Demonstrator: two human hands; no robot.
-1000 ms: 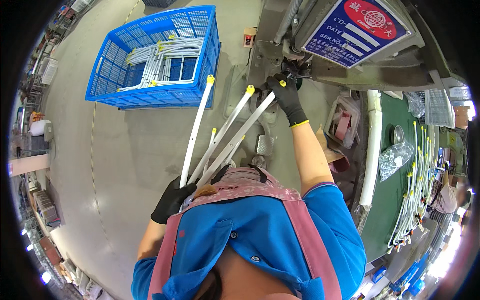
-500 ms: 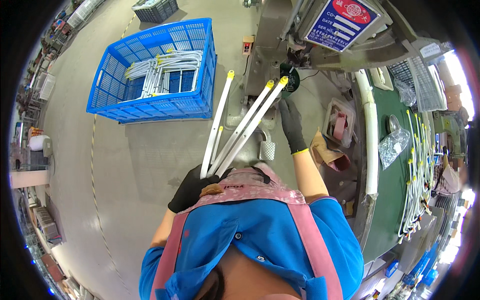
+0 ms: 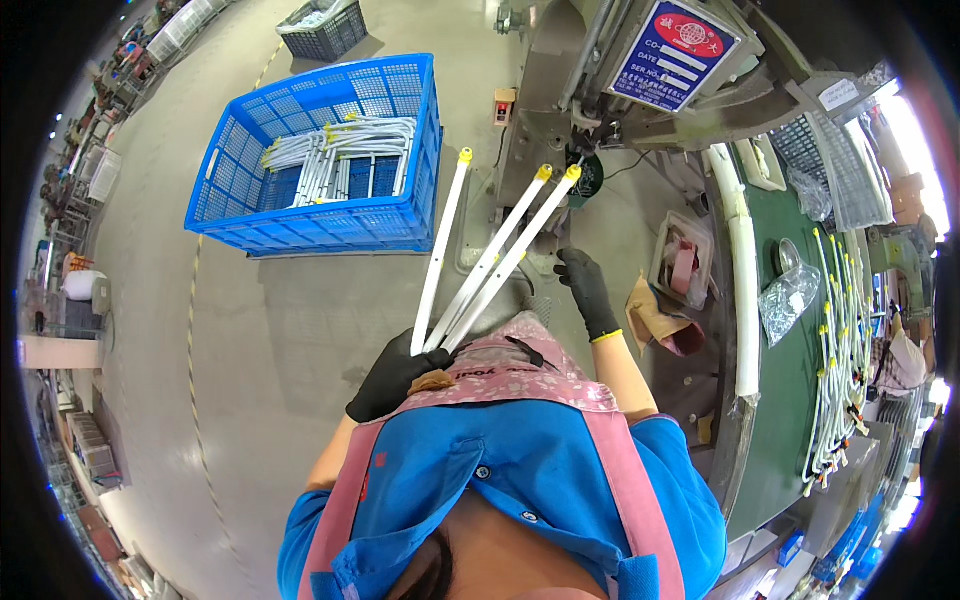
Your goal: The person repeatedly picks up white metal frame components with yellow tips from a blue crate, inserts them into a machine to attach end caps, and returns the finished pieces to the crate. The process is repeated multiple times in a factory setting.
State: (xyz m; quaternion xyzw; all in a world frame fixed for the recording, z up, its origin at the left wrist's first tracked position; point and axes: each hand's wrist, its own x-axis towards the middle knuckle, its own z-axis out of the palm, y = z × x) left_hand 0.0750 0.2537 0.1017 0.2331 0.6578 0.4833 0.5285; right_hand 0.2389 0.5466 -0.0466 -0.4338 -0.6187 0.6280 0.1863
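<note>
My left hand [image 3: 392,378], in a black glove, grips the lower ends of three long white tubes with yellow end caps [image 3: 487,262], which fan upward toward the grey machine [image 3: 560,90]. In front of my apron, my right hand [image 3: 586,291], also in a black glove, hangs below the machine and right of the tubes, holding nothing, fingers loosely curled. A blue plastic crate [image 3: 318,223] with several more white tubes stands on the floor to the left.
A green worktable [image 3: 790,390] at right carries several white tubes with yellow caps, a clear bag and a long white pipe along its edge. A small tray with tape rolls [image 3: 682,262] sits beside the machine. Another grey crate [image 3: 322,28] stands farther back.
My right hand has come down and away from the machine's front to below it. The tubes in my left hand have swung slightly right and closer together.
</note>
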